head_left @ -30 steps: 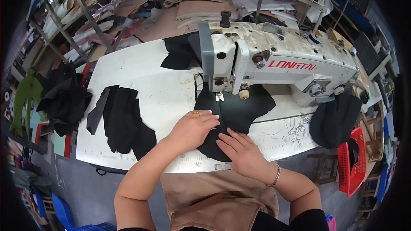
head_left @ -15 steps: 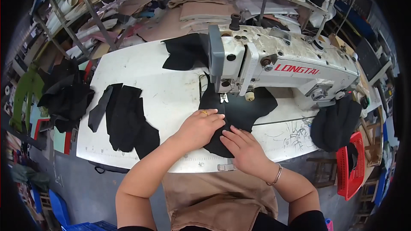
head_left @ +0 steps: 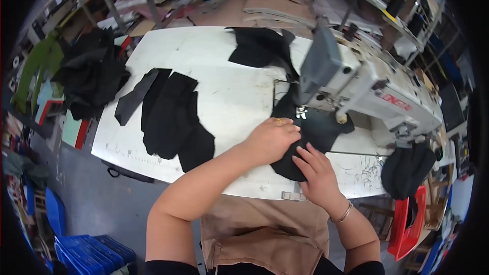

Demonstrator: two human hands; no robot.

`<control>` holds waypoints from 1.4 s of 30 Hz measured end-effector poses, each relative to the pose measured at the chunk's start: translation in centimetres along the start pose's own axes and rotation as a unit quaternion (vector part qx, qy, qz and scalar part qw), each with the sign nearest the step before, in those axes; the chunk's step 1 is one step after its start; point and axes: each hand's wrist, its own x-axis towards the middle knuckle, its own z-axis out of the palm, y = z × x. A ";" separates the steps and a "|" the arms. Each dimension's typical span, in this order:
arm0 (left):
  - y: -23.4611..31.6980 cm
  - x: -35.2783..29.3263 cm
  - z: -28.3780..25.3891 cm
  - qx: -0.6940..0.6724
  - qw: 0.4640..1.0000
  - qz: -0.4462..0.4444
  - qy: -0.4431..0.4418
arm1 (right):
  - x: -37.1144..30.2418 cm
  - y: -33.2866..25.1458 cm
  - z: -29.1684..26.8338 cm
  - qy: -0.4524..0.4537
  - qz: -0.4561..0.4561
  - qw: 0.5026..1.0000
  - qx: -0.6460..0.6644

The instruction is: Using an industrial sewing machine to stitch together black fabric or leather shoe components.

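Note:
A black fabric piece [head_left: 318, 130] lies on the white sewing machine table, partly beneath the metal presser foot [head_left: 301, 113]. My left hand [head_left: 275, 140], wearing a yellow ring, rests flat on its left part, fingertips just short of the foot. To the right and nearer me, my right hand [head_left: 318, 173] has its fingers stretched out over the fabric's near right part. Neither hand pinches the fabric. The sewing machine head [head_left: 351, 71] leans over from the right and hides the needle area in part. Another black piece [head_left: 259, 47] lies behind the foot.
Several cut black pieces [head_left: 170, 117] lie overlapping on the table's left. A dark fabric heap [head_left: 91, 74] is beyond the left edge. More black pieces [head_left: 407, 169] hang at the right end, above a red basket [head_left: 407, 229]. Blue stools [head_left: 91, 252] stand lower left.
The whole view has swung, so the table and machine sit further right and look tilted. Both hands stay on the fabric, the left one's fingertips seeming slightly closer to the foot.

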 end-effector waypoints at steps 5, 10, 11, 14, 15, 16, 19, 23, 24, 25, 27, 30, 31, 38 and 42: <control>0.3 -0.9 0.6 0.010 1.000 -0.008 0.022 | 0.1 -0.3 0.5 0.033 0.034 0.999 0.023; 0.1 -1.4 0.5 0.001 0.999 -0.015 -0.033 | 0.5 -0.8 0.7 0.053 0.054 0.997 0.027; 0.0 -1.4 0.5 0.008 0.999 -0.013 -0.045 | 0.7 -1.0 0.7 0.053 0.054 0.997 0.024; 0.2 -1.3 0.2 0.000 0.999 -0.012 -0.043 | 0.6 -1.0 0.4 0.048 0.063 0.997 0.017; 0.2 -1.2 0.2 -0.001 0.999 -0.008 -0.043 | 0.7 -1.0 0.5 0.053 0.063 0.996 0.015; 0.2 -1.2 0.1 -0.013 0.999 -0.010 -0.027 | 0.7 -0.9 0.5 0.059 0.064 0.996 0.013; -0.1 -0.9 -0.2 -0.065 0.998 -0.010 0.014 | 1.3 -0.8 -0.8 0.000 0.032 0.999 -0.035; -0.4 -0.7 -1.4 -0.171 0.979 -0.082 0.067 | 1.4 0.1 -1.6 -0.026 0.002 0.999 -0.039; -0.5 -0.6 -1.7 -0.170 0.978 -0.104 0.061 | 1.4 0.3 -1.6 -0.017 0.016 0.999 -0.035; -0.3 -0.6 -2.0 -0.169 0.980 -0.096 0.047 | 1.3 0.4 -1.6 -0.010 -0.007 0.999 -0.048; 0.4 -0.8 -2.3 -0.006 1.000 -0.031 0.004 | 1.0 0.7 -1.8 0.002 -0.037 0.997 -0.066; 1.6 -0.4 -2.2 0.077 0.997 -0.017 -0.025 | 0.1 1.2 -1.4 0.020 -0.030 0.998 -0.057; 2.0 0.0 -2.3 0.081 0.996 -0.016 -0.033 | -0.2 1.5 -1.5 0.026 -0.027 0.998 -0.051; 1.4 2.1 -3.2 0.003 0.996 -0.084 -0.044 | -1.6 3.4 -2.2 0.011 -0.014 0.998 -0.063; 0.8 1.3 -3.2 0.013 0.997 -0.047 -0.052 | -1.2 2.6 -2.3 0.004 -0.009 0.997 -0.072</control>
